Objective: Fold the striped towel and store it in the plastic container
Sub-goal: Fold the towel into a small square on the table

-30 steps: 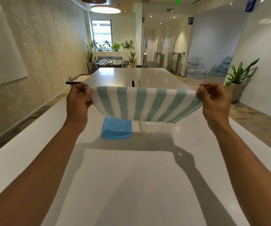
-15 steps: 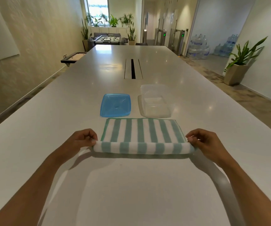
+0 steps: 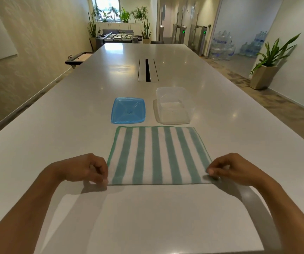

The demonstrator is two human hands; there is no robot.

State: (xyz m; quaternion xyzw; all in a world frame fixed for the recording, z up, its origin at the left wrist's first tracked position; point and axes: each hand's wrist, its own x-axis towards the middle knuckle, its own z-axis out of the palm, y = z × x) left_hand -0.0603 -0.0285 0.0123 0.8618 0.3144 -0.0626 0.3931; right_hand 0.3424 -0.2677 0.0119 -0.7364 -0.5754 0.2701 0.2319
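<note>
The striped towel (image 3: 158, 155), green and white, lies flat and spread out on the white table (image 3: 56, 129). My left hand (image 3: 85, 168) pinches its near left corner. My right hand (image 3: 229, 167) pinches its near right corner. Just beyond the towel's far edge stands the clear plastic container (image 3: 173, 106), open and empty. Its blue lid (image 3: 128, 110) lies flat on the table to the container's left.
A dark cable slot (image 3: 148, 70) runs along the table's middle, farther back. A potted plant (image 3: 268, 61) stands on the floor at the right. Water bottles are stacked behind it, and a foosball table stands beyond the table's far end.
The towel went from held up in the air, to lowered onto the table doubled, to spread flat. Both hands drew its near edge toward me, still pinching the corners.
</note>
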